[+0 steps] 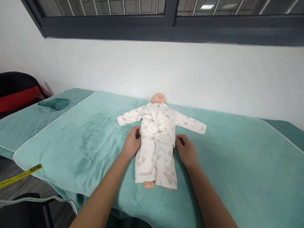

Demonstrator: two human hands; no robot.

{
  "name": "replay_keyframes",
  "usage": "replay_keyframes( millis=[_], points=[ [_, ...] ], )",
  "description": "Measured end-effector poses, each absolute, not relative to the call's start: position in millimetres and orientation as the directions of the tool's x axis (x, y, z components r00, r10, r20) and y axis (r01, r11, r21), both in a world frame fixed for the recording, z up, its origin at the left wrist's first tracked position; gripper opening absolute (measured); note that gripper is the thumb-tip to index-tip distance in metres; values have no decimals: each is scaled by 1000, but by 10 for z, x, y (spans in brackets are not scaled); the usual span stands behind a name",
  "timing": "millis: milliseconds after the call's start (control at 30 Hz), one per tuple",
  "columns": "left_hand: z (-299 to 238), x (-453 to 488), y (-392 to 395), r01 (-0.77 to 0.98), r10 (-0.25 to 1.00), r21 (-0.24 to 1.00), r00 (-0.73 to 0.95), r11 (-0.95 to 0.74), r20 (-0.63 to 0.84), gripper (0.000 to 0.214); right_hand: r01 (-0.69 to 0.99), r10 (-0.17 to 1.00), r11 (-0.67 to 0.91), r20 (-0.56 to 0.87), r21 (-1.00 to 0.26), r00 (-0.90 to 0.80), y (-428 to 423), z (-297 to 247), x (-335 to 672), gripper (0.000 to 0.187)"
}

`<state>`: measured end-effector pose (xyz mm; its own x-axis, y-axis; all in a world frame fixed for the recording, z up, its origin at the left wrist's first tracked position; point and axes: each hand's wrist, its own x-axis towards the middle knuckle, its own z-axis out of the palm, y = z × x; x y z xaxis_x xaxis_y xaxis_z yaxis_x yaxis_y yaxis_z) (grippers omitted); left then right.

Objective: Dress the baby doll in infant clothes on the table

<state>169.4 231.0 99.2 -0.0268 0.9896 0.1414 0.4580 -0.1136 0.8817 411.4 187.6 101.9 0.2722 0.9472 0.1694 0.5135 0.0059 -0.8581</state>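
A baby doll (158,98) lies on its back on a teal blanket (225,164), dressed in a white printed top (158,122) and matching trousers (155,158), arms spread wide. My left hand (131,143) grips the clothing at the doll's left hip, fingers curled onto the waistband. On the opposite hip my right hand (186,150) pinches the clothing the same way. One bare foot (148,185) pokes out of a trouser leg.
The blanket covers a table that runs along a white wall under a dark window frame (166,25). A folded teal cloth (55,103) lies at the far left. Further left is a black and red chair (16,91). A yellow tape measure (21,175) hangs at lower left.
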Motion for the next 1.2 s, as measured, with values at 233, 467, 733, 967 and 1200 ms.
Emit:
replay_keyframes(
  millis=[233, 467, 733, 967, 1200],
  points=[
    [989, 1717, 2288, 605, 981, 787, -50, -121, 189, 19, 557, 960, -1, 154, -831, 232, 1883, 995, 4131, 23],
    [992, 1701, 2154, 783, 960, 608, -51, -134, 277, 23, 531, 960, -3, 146, -847, 239, 1858, 1018, 4121, 23],
    [948, 1680, 1897, 887, 948, 419, 62, -195, 311, 25, 531, 956, -12, 146, -847, 254, 1868, 1001, 4130, 23],
    [916, 1673, 1960, 895, 954, 427, -4, -130, 298, 21, 617, 961, -9, 164, -787, 224, 1791, 986, 4103, 22],
    [991, 1804, 2110, 946, 972, 315, 6, -82, 235, 29, 876, 969, -103, 149, -471, 195, 1711, 1048, 3923, 22]
  ],
)
